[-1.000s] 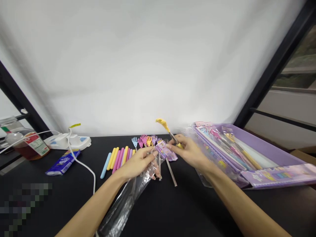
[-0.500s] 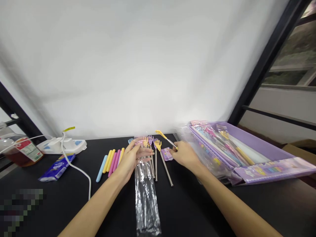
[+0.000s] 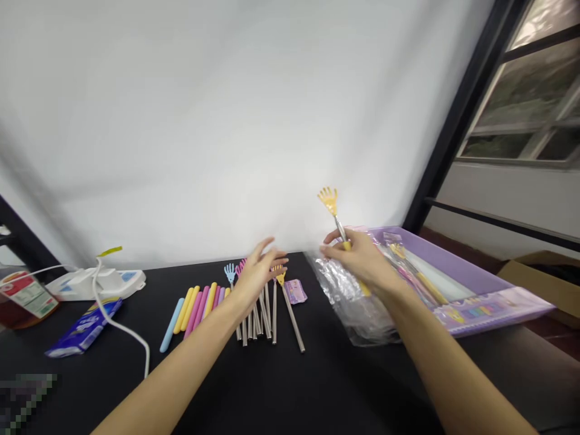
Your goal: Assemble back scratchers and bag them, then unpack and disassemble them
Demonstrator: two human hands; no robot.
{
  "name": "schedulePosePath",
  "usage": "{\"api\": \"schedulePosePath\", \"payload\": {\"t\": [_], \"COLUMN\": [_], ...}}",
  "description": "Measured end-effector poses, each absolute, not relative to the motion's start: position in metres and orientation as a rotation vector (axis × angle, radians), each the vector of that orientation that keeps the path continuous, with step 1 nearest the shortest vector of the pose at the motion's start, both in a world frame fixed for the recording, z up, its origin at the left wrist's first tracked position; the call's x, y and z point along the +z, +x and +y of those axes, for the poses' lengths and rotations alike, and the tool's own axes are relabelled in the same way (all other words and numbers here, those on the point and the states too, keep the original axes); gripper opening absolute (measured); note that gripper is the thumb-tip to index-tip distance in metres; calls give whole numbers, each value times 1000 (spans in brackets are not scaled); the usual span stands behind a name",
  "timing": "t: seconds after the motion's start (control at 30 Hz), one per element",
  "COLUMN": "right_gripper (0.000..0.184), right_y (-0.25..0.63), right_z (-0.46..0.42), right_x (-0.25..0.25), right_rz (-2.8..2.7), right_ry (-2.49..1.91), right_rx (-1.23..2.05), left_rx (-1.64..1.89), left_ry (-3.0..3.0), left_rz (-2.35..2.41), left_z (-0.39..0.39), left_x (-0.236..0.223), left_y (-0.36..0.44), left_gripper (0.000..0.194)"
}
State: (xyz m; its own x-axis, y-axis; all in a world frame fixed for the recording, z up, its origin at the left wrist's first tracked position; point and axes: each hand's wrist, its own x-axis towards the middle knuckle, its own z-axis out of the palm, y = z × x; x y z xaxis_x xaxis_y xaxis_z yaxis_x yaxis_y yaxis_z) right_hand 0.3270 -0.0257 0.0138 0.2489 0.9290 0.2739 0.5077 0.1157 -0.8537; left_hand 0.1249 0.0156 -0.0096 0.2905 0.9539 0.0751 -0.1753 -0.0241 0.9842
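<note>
My right hand [image 3: 365, 257] is closed around a back scratcher [image 3: 328, 202] with a yellow hand-shaped head, which points up against the wall. A yellow grip shows below the fingers. Under that hand lie crumpled clear plastic sleeves [image 3: 369, 326]. My left hand [image 3: 256, 275] hovers with fingers apart and nothing in them, over several metal scratcher rods [image 3: 274, 320] with blue, pink and yellow heads, partly hiding them. Left of the rods is a row of coloured handle tubes [image 3: 188, 311] in blue, yellow, pink and purple. A small purple card [image 3: 296, 292] rests right of the rods.
A purple display box [image 3: 453, 263] with packed scratchers stands at the right. To the left are a white power strip [image 3: 127, 284] with a cable [image 3: 120, 326], a blue packet [image 3: 86, 329] and a bottle of brown liquid [image 3: 27, 296]. A white wall [image 3: 226, 121] rises behind.
The clear sleeve has gone from under my left hand to the pile on the right. My right hand has lifted the yellow scratcher more upright and moved right. The view has turned slightly right.
</note>
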Motion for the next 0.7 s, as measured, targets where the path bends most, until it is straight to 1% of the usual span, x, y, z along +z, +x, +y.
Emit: {"api": "schedulePosePath", "payload": {"t": [0.07, 0.1, 0.17, 0.23, 0.3, 0.4, 0.47, 0.57, 0.63, 0.7], "right_gripper": [19, 16, 13, 15, 22, 29, 27, 27, 31, 30], "right_y": [353, 364, 378, 384, 383, 376, 370, 362, 359, 356], "right_z": [-20, -18, -15, -15, -18, -25, -29, -31, -29, -26], "right_x": [21, 22, 16, 5, -8, -19, -20, -20, -22, -26], "right_rz": [-1432, -1478, -1577, -1657, -1699, -1724, -1745, -1817, -1895, -1932], "right_ry": [-1709, -1797, -1969, -2107, -2200, -2308, -2357, -2317, -2203, -2145], "right_rx": [348, 280, 169, 66, -43, -160, -159, -99, -6, 115], "left_rx": [966, 910, 837, 782, 711, 620, 597, 574, 559, 554], "left_ry": [1682, 1884, 2208, 2439, 2622, 2819, 2914, 2999, 3040, 3076], "left_rz": [894, 902, 887, 872, 876, 979, 1063, 1123, 1133, 1147], "left_z": [14, 11, 6, 1, -3, -8, -13, -20, -23, -24], "left_x": [-13, -17, -24, -33, -40, -47, -52, -59, -64, -66], "left_y": [137, 143, 156, 168, 178, 182, 177, 158, 145, 135], "left_gripper": [31, 29, 34, 39, 42, 42, 42, 51, 55, 54]}}
